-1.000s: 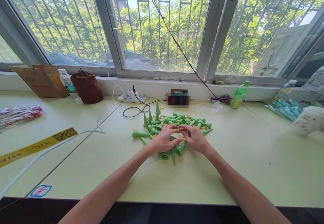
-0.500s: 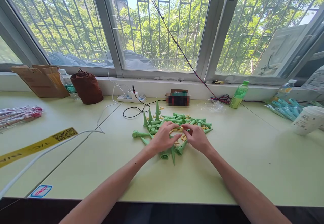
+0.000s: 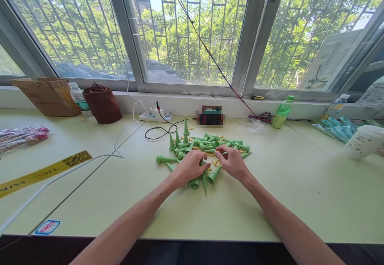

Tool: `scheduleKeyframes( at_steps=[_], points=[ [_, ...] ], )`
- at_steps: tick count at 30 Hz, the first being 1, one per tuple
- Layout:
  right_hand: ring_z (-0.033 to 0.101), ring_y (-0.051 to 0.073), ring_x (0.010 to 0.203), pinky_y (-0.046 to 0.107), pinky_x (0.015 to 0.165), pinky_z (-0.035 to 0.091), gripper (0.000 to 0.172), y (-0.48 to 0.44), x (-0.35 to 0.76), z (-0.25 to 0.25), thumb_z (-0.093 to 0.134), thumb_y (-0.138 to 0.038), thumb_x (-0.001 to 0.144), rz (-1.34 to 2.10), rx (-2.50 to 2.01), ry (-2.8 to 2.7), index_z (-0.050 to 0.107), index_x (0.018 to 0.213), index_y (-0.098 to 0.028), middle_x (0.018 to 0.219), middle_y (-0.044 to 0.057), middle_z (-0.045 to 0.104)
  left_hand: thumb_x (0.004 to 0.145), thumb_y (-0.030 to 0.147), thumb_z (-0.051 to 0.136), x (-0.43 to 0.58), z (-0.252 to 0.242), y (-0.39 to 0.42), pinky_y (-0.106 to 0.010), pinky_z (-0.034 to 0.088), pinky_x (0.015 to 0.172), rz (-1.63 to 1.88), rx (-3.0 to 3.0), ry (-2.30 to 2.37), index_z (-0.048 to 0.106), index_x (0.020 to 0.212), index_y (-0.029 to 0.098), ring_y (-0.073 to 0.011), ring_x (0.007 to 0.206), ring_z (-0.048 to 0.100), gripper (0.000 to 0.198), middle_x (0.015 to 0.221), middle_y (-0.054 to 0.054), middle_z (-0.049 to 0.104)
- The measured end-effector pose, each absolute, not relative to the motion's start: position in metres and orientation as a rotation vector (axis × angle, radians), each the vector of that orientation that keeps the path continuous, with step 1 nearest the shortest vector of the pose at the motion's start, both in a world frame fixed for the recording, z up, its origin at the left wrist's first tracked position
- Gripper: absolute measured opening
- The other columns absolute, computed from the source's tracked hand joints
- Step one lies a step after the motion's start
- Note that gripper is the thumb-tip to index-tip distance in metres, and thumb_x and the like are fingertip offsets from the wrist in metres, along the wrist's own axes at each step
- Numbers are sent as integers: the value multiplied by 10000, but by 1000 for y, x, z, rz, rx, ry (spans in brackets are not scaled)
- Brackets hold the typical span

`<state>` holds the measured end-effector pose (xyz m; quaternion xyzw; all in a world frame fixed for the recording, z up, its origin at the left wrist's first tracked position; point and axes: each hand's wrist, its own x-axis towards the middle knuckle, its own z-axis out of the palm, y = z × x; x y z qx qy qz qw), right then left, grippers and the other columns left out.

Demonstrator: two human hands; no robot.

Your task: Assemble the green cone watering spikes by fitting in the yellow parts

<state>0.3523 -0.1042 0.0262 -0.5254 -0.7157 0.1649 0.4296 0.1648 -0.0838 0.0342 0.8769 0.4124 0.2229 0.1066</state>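
Several green plastic cones [image 3: 163, 159] and small yellow pieces lie in a pile at the middle of the table. My left hand [image 3: 193, 164] is over the near left part of the pile, its fingers curled around a green cone [image 3: 204, 183] whose tip points toward me. At the right of the pile my right hand [image 3: 231, 160] has its thumb and fingertips together at a small yellow piece. Another green cone [image 3: 214, 174] lies between the hands, its wide end toward me. A few green cones [image 3: 186, 129] stand upright at the back left.
Along the window wall are a cardboard box [image 3: 51, 97], a brown bag [image 3: 102, 103], a power strip [image 3: 155, 115] and a green bottle [image 3: 282, 112]. A white cup [image 3: 364, 142] stands at the right. A white cable [image 3: 60, 176] crosses the left side.
My left hand has moved down, away from the right fingertips, and its fingers have closed at a green cone. The right hand has stayed nearly in place.
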Motion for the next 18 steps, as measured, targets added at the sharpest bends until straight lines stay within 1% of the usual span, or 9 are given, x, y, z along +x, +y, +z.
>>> scheduleKeyframes(
  at_steps=[4,8,10,13,18],
  points=[
    [578,151,552,280,572,444,234,-103,353,25,482,-318,914,416,-1293,-1788,666,894,-175,798,49,696,843,247,611,165,31,-82,-324,457,738,662,2554,1219,693,880,162,-220,799,619,123,807,-59,673],
    [565,145,526,277,531,442,233,-103,353,23,491,-326,902,459,-1295,-1756,640,993,-172,824,53,681,856,213,605,165,32,-82,-342,468,804,785,2525,1194,689,920,165,-222,857,631,116,889,-62,697],
    [559,143,519,272,507,438,240,-103,353,23,518,-334,884,488,-1297,-1731,618,1028,-171,815,50,664,863,209,602,166,35,-82,-326,474,774,892,2502,1188,682,927,171,-208,839,629,109,895,-54,694],
    [560,142,521,267,491,440,239,-104,352,24,550,-345,863,538,-1279,-1705,594,1027,-177,821,47,655,870,201,600,166,39,-83,-297,476,720,1053,2474,1178,673,926,179,-182,788,618,94,874,-45,680],
    [575,140,516,269,476,450,215,-105,350,25,512,-353,891,613,-1224,-1691,595,1001,-188,870,59,672,882,193,595,166,42,-83,-267,467,679,1216,2420,1181,664,959,178,-147,722,594,104,896,-40,671]
  ],
)
